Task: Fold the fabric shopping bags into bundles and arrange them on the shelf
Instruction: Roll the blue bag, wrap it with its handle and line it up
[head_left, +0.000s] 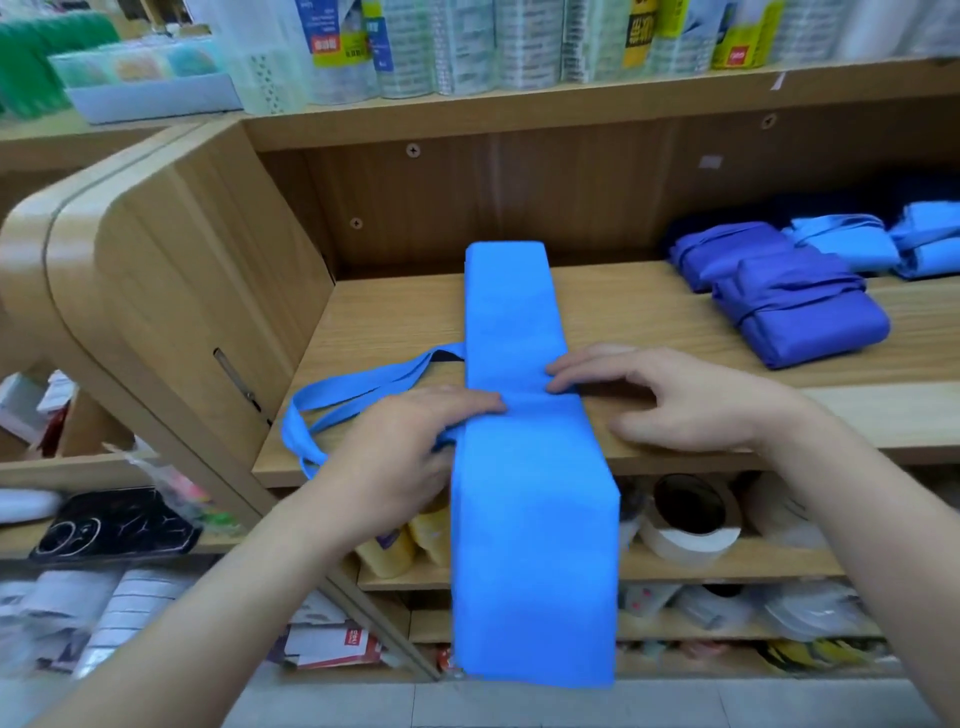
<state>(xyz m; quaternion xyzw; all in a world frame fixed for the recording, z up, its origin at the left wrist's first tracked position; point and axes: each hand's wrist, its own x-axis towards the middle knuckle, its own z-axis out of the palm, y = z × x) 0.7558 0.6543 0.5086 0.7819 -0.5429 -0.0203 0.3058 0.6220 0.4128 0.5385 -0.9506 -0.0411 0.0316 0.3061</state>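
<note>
Part way through one bag, with more left to do. Already folded the long way into a thin strip: the light blue bag, lying across the wooden shelf, far end near the back wall, near end hanging down over the front edge. Sticking out to the left from about the middle of the strip: the two straps, loose and not yet wrapped round anything. Pressing flat on the strip from the left side, fingers straight, nothing gripped: the left hand, lying partly on top of the straps too. Pressing from the other side, fingers straight and spread, thumb down on the wood: the right hand. Both hands flat, holding nothing, just pushing the cloth down near the middle. Done already, by the look of it: four small bundles at the right end of the same shelf, two purple bundles in front and two light blue bundles behind, each tied round with its own straps. Most likely left for this bag: folding the strip up short, winding the straps round it, then putting it beside the others. No more loose bags in sight, so hard to tell about any others waiting.
</note>
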